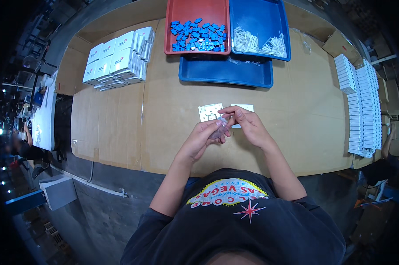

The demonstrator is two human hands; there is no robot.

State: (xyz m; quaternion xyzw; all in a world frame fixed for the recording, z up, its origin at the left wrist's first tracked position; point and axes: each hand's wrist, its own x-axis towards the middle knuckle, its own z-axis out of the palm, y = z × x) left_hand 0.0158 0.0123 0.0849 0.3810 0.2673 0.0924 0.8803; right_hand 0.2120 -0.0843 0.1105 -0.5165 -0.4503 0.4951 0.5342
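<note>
Over the near middle of the cardboard-covered table, my left hand (204,134) is closed on a small clear plastic bag (218,131). My right hand (249,123) meets it from the other side, its fingers bent and pinching at the bag's upper edge. What lies inside the bag is too small to make out. Just beyond my hands is a white printed piece (207,110), flat and squarish, with dark marks on it. Beside it lies a plain white flat piece (243,107), partly covered by my right hand.
A red tray (198,11) of small blue parts and a blue tray (259,15) of white slim pieces stand at the back, above another blue tray (226,75). White boxes (122,59) are stacked left, more boxes (362,106) right. Other people are at the sides.
</note>
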